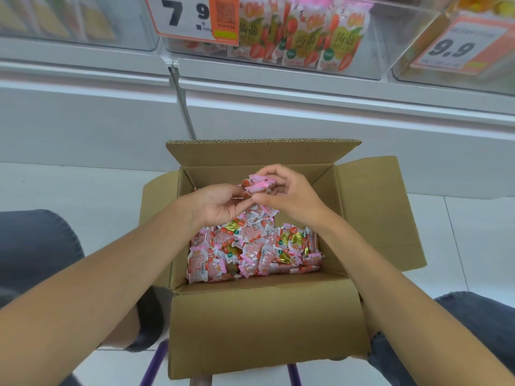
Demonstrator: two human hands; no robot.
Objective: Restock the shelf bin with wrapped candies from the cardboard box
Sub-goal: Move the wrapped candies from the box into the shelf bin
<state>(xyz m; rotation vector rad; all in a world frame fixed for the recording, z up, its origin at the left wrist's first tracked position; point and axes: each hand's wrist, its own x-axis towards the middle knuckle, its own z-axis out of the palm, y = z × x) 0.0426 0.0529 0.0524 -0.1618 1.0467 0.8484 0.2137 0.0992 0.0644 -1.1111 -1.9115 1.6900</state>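
Note:
An open cardboard box (259, 316) stands in front of me, its flaps folded out. Inside lies a heap of pink and white wrapped candies (250, 252). Above the heap both hands meet. My left hand (220, 203) is palm up and cupped under a small stack of candies (257, 185). My right hand (287, 190) grips the same stack from the right with curled fingers. At the top of the view, a clear shelf bin (370, 59) holds upright rows of the same strawberry candies behind an orange price tag (192, 18).
Other clear bins sit to the left (78, 26) and right (457, 54) on the white shelf. The box rests on a purple-legged stool (154, 360). My knees in dark trousers flank it on a white tiled floor.

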